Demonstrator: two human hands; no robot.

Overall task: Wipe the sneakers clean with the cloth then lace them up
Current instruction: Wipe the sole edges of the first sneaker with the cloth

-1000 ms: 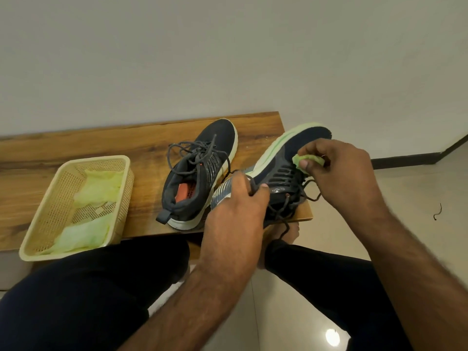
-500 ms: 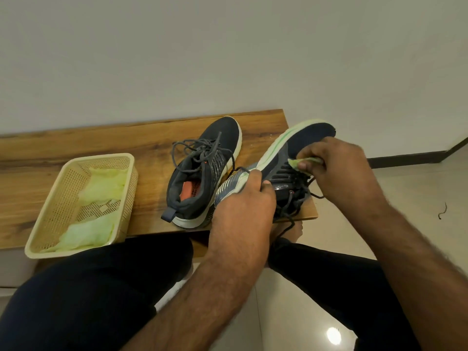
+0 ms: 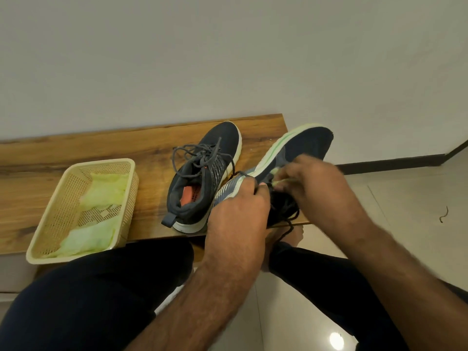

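The left hand [image 3: 236, 211] grips the heel end of one sneaker [image 3: 291, 158], tilted on its side at the right end of the wooden bench [image 3: 76, 158], toe pointing away. The right hand [image 3: 316, 183] – blurred – pinches a pale green cloth [image 3: 277, 182] against the shoe's laces. The other sneaker [image 3: 202, 178] stands upright just to the left, laces loose. Further left sits a cream basket [image 3: 60, 211] holding more green cloths [image 3: 106, 191].

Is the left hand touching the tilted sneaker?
Touching. The head view shows the left hand gripping the tilted sneaker at its side and collar, thumb and fingers curled over the upper.
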